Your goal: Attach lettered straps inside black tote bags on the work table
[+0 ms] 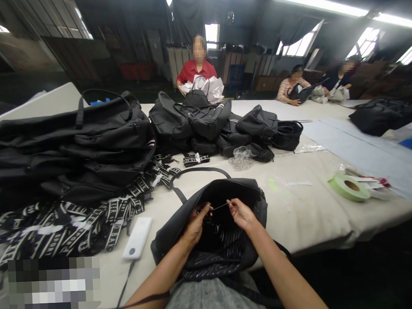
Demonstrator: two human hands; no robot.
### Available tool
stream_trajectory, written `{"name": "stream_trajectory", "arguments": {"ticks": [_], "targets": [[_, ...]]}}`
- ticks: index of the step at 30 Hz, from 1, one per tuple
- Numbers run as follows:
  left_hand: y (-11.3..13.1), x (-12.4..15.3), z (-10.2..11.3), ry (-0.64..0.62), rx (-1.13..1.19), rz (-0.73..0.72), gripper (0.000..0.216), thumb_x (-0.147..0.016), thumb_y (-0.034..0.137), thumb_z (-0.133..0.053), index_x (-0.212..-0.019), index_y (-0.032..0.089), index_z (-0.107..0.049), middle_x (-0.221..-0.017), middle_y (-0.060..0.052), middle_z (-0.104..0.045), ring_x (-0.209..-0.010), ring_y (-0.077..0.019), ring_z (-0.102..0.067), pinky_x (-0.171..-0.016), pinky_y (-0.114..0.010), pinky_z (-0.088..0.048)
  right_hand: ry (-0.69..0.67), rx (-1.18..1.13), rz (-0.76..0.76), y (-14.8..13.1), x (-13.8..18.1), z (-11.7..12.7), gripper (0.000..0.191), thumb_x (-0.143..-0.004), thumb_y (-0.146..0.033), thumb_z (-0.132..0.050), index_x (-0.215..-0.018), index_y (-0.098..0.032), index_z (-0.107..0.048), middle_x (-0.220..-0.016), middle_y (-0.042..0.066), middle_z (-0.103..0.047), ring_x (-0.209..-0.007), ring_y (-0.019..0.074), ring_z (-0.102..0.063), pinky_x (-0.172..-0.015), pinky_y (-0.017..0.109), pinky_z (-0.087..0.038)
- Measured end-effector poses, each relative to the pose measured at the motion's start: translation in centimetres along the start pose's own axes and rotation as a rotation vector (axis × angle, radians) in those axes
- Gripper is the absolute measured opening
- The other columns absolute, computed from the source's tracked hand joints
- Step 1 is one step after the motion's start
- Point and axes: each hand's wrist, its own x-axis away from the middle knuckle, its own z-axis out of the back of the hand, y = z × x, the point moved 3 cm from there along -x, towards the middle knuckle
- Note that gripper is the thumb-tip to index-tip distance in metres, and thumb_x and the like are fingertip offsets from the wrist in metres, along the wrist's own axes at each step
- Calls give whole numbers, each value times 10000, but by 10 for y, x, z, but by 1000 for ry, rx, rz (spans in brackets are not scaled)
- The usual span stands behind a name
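Note:
A black bag (208, 195) lies open-mouthed at the table edge against my body, its dark lining printed with pale marks. Both of my hands are inside its opening. Between them a thin pale string (220, 206) is stretched taut. My right hand (242, 214) pinches one end of it between thumb and fingers. The other end runs to my left hand (196, 225), whose fingers are closed around a small dark piece; its kind is hidden by the fingers and shadow. One handle (200, 170) of the bag loops onto the table beyond the opening.
Black bags (113, 140) are piled at left and centre. Bundled lettered straps (79, 224) lie in front, near a white power bank (137, 238) with a cable. A pale green tape roll (349, 187) sits right. Across the table are a person in red (198, 70) and two others.

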Motion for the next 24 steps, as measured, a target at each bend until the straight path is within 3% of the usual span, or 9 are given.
{"name": "stream_trajectory", "arguments": {"ticks": [7,14,24], "targets": [[-7,-6,10,37,-79,-6,384,-719,445,-758,-943,151,-655,-781,-17,-665,-670,-125,-571,-681,-244,-440,-80,152,15,18,-4,-27,127,-720,-41,-737,-724,-97,-623,-618,44,-646,-539,105,-626,-509,154,-540],[0,-12,14,9,-176,-27,401,-691,473,-753,-906,146,-666,-769,-32,-684,-658,-133,-580,-689,-256,-446,-106,345,102,24,-24,-57,151,-680,-99,-771,-672,-105,-620,-476,-4,-596,-410,99,-564,-423,162,-464],[7,-21,9,-28,-219,-13,386,-635,472,-763,-812,139,-681,-743,-53,-688,-642,-155,-591,-663,-277,-477,-105,517,119,30,-46,-63,174,-719,-176,-734,-614,-117,-609,-455,13,-595,-376,94,-522,-382,170,-391]]}}
